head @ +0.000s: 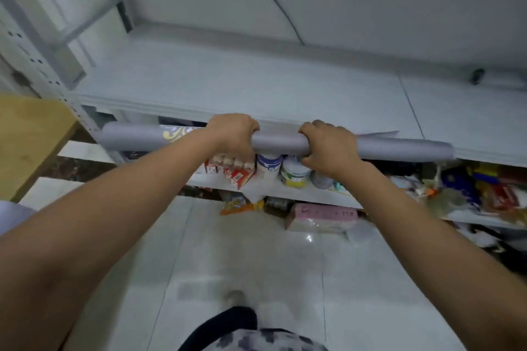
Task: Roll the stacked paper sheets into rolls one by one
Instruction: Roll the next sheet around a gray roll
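A long grey paper roll (279, 143) with a gold-and-white pattern near its left part lies level in front of the shelf's front edge. My left hand (232, 134) grips it left of the middle, fingers curled under it. My right hand (330, 147) grips it right of the middle. The stack of pale sheets (256, 88) lies flat on the top shelf behind the roll. A loose paper corner (382, 134) sticks out behind my right hand.
Below the top shelf, a lower shelf (313, 194) holds cartons, tins and packets. A pink pack (322, 215) lies on the tiled floor (256, 259). A wooden table (28, 134) stands at the left, beside a perforated metal upright (42, 65). A dark cable (273, 0) runs down the wall.
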